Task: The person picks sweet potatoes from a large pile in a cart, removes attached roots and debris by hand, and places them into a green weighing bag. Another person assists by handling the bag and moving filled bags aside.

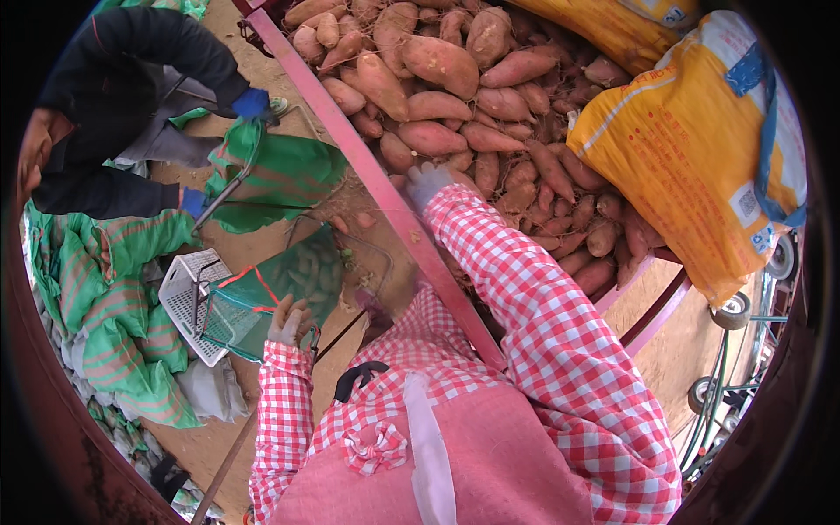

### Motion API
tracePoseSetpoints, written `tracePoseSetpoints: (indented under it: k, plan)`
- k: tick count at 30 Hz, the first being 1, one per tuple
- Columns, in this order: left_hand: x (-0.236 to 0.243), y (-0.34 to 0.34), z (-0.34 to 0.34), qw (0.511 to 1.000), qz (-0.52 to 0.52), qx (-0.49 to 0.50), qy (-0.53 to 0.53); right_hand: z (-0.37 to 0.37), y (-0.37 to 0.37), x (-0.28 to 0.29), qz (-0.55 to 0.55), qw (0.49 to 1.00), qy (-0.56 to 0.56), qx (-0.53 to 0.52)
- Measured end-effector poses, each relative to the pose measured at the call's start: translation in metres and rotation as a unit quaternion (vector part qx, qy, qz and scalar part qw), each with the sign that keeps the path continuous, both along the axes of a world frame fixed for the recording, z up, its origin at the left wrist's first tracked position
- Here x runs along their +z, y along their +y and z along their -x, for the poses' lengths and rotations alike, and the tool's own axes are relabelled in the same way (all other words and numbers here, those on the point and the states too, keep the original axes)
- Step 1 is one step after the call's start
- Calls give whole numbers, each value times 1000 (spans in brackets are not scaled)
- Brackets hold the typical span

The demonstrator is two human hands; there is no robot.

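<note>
My right hand (pixel 429 185), in a pale glove, reaches over the red metal rail (pixel 385 188) and rests on the heap of sweet potatoes (pixel 437 61). Its fingers are apart, with no potato clearly gripped. My left hand (pixel 290 322), also in a pale glove, is raised at the near rim of a green mesh bag (pixel 276 302). Its fingers are slightly bent and spread, and I see nothing in them. The bag hangs open on a thin metal frame with an orange-red strip along its edge. Several sweet potatoes (pixel 311 271) show inside it.
At the left, a co-worker in blue gloves (pixel 252 103) holds a green bag (pixel 276 175) on a metal hoop. A white plastic crate (pixel 188 284) stands near full green striped sacks (pixel 131 341). A yellow sack (pixel 682 149) lies over the heap's right side.
</note>
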State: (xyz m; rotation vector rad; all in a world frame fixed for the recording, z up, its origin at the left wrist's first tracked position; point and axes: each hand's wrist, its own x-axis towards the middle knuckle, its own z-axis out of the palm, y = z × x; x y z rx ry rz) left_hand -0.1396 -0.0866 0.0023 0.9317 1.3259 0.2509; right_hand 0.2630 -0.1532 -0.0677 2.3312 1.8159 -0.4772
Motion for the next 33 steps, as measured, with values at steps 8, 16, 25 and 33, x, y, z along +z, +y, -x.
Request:
tracePoseSetpoints:
  k: [8,16,25,33]
  plan:
    - [22,-19,-20,991,34,-37,-127,-31,-13,49,-65,987,78,-127]
    - [64,-42,-139,859,298,-38,-414,5,-74,171,-456,835,304,59]
    - [75,-39,-139,883,290,120,-348,4,1,64,-226,925,282,-118]
    - [65,-31,-121,896,268,134,-327,-25,-15,47,-303,746,508,-306]
